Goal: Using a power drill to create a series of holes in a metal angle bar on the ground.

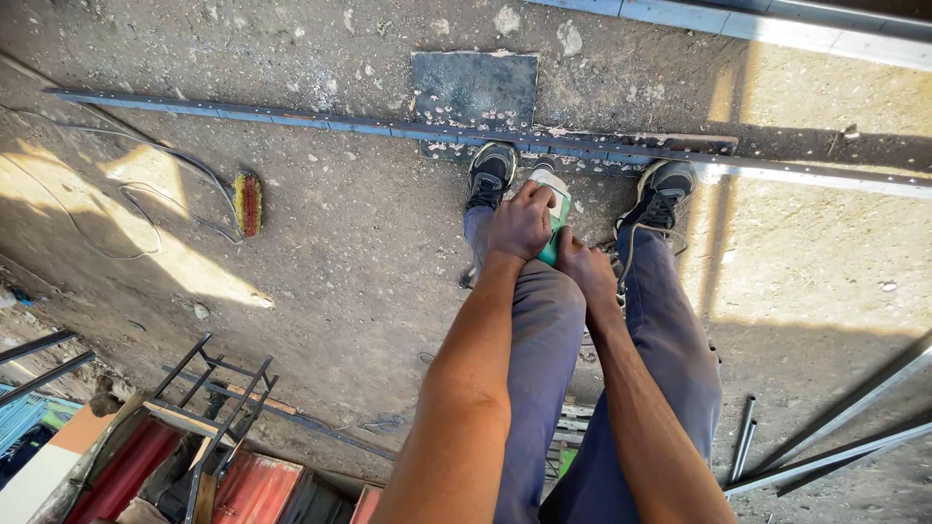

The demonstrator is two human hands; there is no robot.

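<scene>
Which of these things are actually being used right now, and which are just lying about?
In use: green angle grinder, held by left hand and right hand; long steel bar; dark steel plate.

Lying about: wire brush, loose rods, black metal frame.

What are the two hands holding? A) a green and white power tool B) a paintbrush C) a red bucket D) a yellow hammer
A: both the left hand and the right hand are wrapped around a green and white power tool, held low between the person's shoes, just above the long metal bar lying on the ground.
</scene>
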